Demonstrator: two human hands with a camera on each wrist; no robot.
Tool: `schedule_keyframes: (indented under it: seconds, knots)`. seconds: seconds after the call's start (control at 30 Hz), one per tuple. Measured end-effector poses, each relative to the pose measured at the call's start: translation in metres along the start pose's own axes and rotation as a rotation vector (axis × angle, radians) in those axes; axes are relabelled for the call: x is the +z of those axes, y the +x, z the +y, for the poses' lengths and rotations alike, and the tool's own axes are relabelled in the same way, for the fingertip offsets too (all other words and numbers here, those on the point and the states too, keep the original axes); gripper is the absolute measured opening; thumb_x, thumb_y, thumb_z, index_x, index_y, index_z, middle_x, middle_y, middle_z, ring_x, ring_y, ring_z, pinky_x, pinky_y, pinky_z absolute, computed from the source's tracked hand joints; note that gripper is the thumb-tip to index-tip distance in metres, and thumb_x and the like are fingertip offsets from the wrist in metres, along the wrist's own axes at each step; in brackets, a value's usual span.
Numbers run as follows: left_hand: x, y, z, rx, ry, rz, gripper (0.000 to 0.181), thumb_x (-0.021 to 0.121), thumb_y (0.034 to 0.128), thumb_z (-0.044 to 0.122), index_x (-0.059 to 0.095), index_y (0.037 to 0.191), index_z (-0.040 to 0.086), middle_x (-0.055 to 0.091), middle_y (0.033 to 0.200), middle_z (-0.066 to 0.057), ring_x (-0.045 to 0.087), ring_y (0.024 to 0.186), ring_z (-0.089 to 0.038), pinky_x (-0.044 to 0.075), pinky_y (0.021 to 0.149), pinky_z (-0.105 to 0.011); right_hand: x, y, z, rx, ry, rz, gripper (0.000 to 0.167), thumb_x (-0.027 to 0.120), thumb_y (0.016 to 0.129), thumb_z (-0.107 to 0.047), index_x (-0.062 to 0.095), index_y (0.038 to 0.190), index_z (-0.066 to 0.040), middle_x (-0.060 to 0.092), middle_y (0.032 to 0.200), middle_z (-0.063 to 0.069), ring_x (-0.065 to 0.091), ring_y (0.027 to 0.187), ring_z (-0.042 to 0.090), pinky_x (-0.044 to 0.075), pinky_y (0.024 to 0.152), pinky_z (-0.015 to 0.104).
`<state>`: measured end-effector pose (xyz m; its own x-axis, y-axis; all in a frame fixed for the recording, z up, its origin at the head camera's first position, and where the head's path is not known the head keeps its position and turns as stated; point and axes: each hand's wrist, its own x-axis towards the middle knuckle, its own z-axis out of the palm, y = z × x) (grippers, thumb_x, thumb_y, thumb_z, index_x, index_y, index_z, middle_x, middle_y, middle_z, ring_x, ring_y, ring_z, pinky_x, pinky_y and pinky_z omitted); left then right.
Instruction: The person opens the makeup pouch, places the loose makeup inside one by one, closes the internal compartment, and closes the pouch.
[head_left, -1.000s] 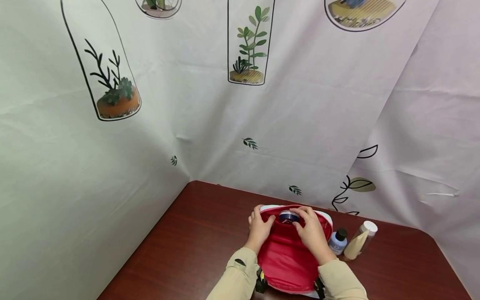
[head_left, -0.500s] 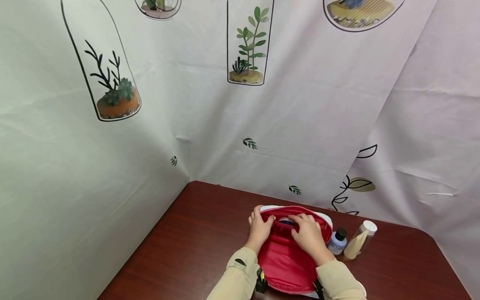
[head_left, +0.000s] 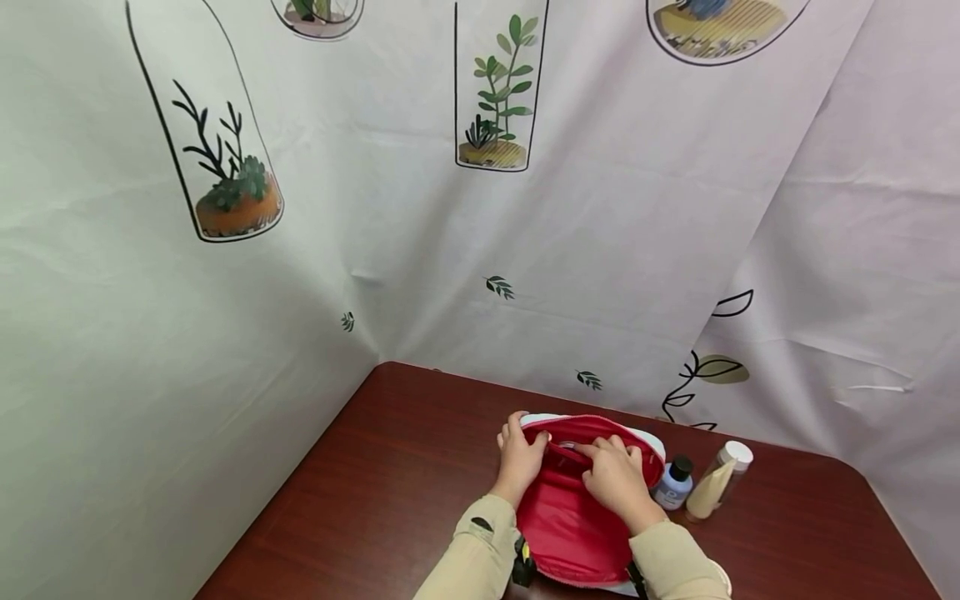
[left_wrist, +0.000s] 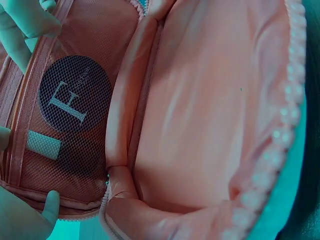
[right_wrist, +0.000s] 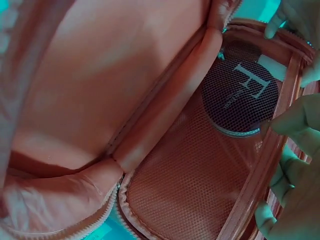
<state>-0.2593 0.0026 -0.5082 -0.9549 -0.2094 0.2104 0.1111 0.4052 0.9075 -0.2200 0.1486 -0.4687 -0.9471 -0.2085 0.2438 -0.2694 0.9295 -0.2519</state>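
Note:
A red-lined zippered bag [head_left: 573, 542] lies spread open on the table. My left hand [head_left: 519, 458] grips its far left rim, thumb inside. Under the bag's mesh pocket [right_wrist: 185, 165] sits a flat round dark jar [left_wrist: 75, 95] with a large pale letter F. My right hand [head_left: 618, 477] is at the pocket's mouth, its index finger reaching over the edge towards the jar; other fingers lie along the pocket band. Beside the jar, under the mesh, are a pale rectangular piece [left_wrist: 44, 145] and a dark item [left_wrist: 80, 157], kind unclear.
Right of the bag stand a light blue bottle [head_left: 673, 485] with a black cap and a clear white-capped bottle [head_left: 733, 467], a cream-coloured tube [head_left: 711, 492] in front of it. A printed curtain [head_left: 600, 250] hangs behind the brown table [head_left: 360, 483].
The jar, held by my right hand a second ago, has gone down into the mesh pocket. My right hand has let go and its index finger now points into the pocket; my left hand stays put.

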Motion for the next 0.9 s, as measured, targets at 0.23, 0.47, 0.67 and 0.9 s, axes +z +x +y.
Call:
schedule_keyframes:
  seconds: [0.23,0.47,0.67,0.9]
  knots:
    - [0.004,-0.003,0.002,0.009,-0.001,0.030,0.046,0.069,0.0771,0.015,0.045,0.116,0.008,0.049,0.107,-0.014,0.039,0.101,-0.032,0.038,0.083,-0.047,-0.006,-0.010,0.016,-0.055,0.164,0.072,0.037,0.062,0.072,0.002,0.069,0.106,-0.009,0.059,0.098,0.004,0.048,0.094,0.025,0.037,0.078,0.042]
    - [0.011,-0.004,0.004,0.009,-0.019,0.109,0.065,0.078,0.0687,0.021,0.040,0.121,0.011,0.046,0.109,-0.011,0.037,0.106,-0.033,0.036,0.085,-0.049,-0.019,-0.032,0.049,-0.079,0.364,0.204,0.033,0.061,0.071,0.013,0.069,0.094,-0.009,0.057,0.091,-0.003,0.052,0.080,0.011,0.044,0.065,0.029]
    - [0.009,-0.004,0.006,0.002,0.005,0.129,0.065,0.079,0.0673,0.021,0.042,0.119,0.010,0.046,0.107,-0.012,0.038,0.104,-0.032,0.037,0.084,-0.049,-0.023,-0.062,0.081,-0.039,0.410,0.128,0.021,0.064,0.072,0.010,0.068,0.083,-0.007,0.060,0.079,-0.003,0.051,0.070,0.000,0.046,0.060,0.025]
    - [0.008,-0.004,0.007,0.004,0.035,0.099,0.064,0.078,0.0677,0.022,0.042,0.119,0.010,0.045,0.107,-0.012,0.038,0.104,-0.033,0.037,0.083,-0.049,-0.012,-0.103,0.135,0.064,0.258,-0.185,0.024,0.075,0.070,-0.013,0.067,0.091,-0.004,0.058,0.089,0.005,0.056,0.083,0.019,0.046,0.071,0.035]
